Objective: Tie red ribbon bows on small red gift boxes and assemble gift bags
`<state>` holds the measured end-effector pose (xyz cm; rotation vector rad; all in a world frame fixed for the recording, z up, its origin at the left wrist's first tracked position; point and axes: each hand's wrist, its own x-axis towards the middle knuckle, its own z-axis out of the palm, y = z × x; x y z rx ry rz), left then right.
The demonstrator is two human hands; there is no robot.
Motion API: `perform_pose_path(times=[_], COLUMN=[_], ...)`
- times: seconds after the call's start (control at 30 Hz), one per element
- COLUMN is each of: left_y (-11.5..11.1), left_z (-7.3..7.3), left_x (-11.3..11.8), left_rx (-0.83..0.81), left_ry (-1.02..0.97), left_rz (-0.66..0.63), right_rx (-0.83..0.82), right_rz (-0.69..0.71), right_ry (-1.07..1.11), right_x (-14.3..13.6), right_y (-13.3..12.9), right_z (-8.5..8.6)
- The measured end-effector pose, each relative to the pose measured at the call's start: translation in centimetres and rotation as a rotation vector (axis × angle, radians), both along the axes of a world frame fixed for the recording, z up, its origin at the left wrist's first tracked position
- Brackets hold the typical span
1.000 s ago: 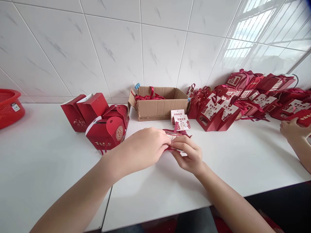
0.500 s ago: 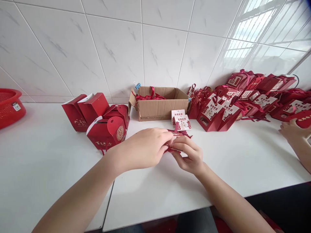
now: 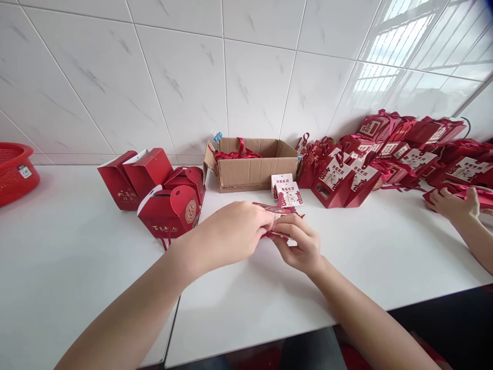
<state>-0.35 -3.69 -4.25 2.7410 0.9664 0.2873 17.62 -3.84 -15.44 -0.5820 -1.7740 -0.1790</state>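
Note:
Both my hands meet over a small red gift box point(image 3: 278, 209) with a white printed panel, on the table in front of the carton. My left hand point(image 3: 241, 231) is bent over its left side, fingers closed on it and partly hidden behind the hand's back. On the right side, my right hand point(image 3: 298, 241) pinches the box edge between thumb and fingers. Much of the box is covered by my hands. Just behind it lie white printed cards point(image 3: 289, 194) with red ribbon beneath.
An open cardboard carton point(image 3: 246, 172) holds red ribbon. Red boxes point(image 3: 169, 210) stand at left, near a red plastic basket point(image 3: 17, 172). Finished-looking gift boxes point(image 3: 335, 177) pile up at right, where another person's hands point(image 3: 456, 203) touch a red box. White tiles point(image 3: 258, 77) back the table.
My hands stay at the small box with slight finger shifts, and more of its upper left edge shows. At right, the other person's hand has moved left and lowered a red box to the table.

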Motion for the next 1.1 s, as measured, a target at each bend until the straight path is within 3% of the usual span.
perform_pose_path(times=[0.13,0.4,0.67,0.87,1.1], left_y=[0.0,-0.1,-0.3,0.3,0.4], left_z=[0.2,-0.1,0.5,0.9,0.9], left_x=[-0.2,0.0,-0.4,-1.1,-1.0], left_rx=[-0.015,0.030,-0.022,-0.003,0.014], left_ry=[-0.065,-0.016,0.006,-0.065,-0.150], left_rz=[-0.048,-0.024,-0.053,0.002,-0.036], right_rx=[-0.015,0.041,0.065,-0.027,-0.016], right_rz=[-0.056,-0.095,-0.050,-0.076,-0.055], right_ry=[0.008,-0.024,0.015,0.030,-0.046], right_x=[0.2,0.2,0.2,0.2,0.3], right_y=[0.1,0.2,-0.1,-0.4,-1.1], right_z=[0.2,0.4,0.4,1.0,1.6])
